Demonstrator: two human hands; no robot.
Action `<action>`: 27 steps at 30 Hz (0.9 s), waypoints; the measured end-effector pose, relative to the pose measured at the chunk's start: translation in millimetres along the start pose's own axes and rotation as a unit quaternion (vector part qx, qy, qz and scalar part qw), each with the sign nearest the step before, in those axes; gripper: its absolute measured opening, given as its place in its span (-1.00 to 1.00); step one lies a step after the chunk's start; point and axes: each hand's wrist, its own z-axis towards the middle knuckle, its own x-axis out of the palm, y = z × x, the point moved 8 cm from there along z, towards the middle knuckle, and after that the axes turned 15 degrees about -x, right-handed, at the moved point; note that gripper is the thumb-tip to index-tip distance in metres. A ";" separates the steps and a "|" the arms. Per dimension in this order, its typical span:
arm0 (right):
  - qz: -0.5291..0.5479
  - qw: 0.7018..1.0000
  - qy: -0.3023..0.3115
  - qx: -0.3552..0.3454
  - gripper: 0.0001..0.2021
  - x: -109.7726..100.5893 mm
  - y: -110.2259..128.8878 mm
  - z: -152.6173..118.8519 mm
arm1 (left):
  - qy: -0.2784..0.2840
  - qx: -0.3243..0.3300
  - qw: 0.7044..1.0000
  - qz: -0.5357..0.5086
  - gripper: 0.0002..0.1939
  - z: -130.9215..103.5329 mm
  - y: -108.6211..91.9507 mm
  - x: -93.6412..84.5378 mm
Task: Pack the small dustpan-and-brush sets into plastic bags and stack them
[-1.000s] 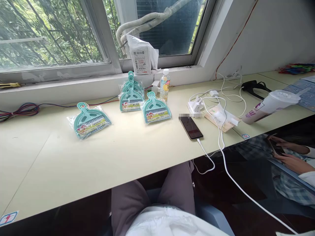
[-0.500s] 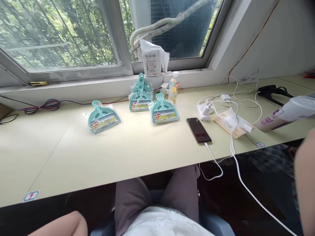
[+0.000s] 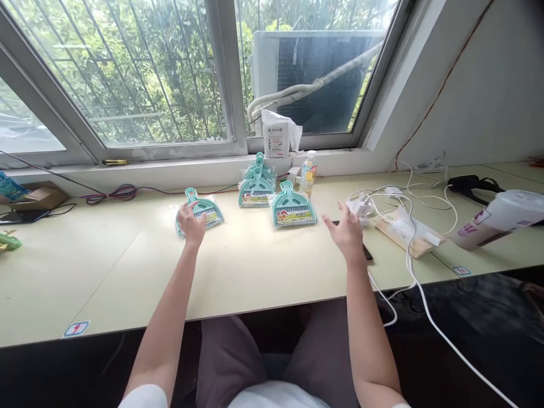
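My left hand (image 3: 193, 226) reaches over the front of the left dustpan and brush set (image 3: 212, 211), a teal set in clear wrapping; its fingers are apart, and I cannot tell whether they touch the set. My right hand (image 3: 345, 233) hovers with fingers spread above the phone (image 3: 368, 254), hiding most of it. Between the hands lies another wrapped dustpan and brush set (image 3: 293, 208), nearer the right one. Further back, more such sets (image 3: 256, 186) stand one behind another by the window ledge.
A drink bottle (image 3: 308, 172) and a tissue pack (image 3: 276, 139) stand at the back. White chargers and cables (image 3: 391, 195), a paper packet (image 3: 410, 229) and a large lidded cup (image 3: 497, 221) are on the right. A cardboard box (image 3: 45, 195) sits far left.
Both my hands have come forward over the table, the left to the left dustpan set, the right over the phone. The camera view has tilted up and turned left.
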 end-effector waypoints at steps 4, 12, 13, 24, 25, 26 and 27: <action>-0.016 0.990 0.044 0.135 -0.10 12.7 -41.6 -24.5 | -0.153 -0.159 0.975 0.007 -0.49 23.1 73.1 -1.3; -0.061 0.967 0.192 0.156 0.10 47.7 -88.6 -30.0 | -0.025 -0.282 0.957 -0.063 -0.57 57.2 148.6 23.1; -0.073 0.967 0.187 0.155 0.07 48.5 -89.2 -28.2 | -0.026 -0.280 0.957 -0.065 -0.57 58.3 149.8 22.8; -0.050 0.986 0.108 0.116 -0.15 73.5 -85.1 4.5 | -0.030 -0.224 0.974 0.000 -0.72 51.6 138.7 17.2; -0.042 0.987 0.104 0.113 -0.16 76.9 -84.7 8.9 | -0.028 -0.228 0.973 -0.003 -0.73 50.6 138.0 16.2; -0.035 0.988 0.100 0.112 -0.17 80.2 -84.3 13.4 | -0.027 -0.233 0.972 -0.005 -0.73 49.7 137.7 15.2; -0.029 0.989 0.094 0.114 -0.19 83.3 -84.3 18.0 | -0.026 -0.237 0.971 -0.005 -0.74 49.1 137.6 14.5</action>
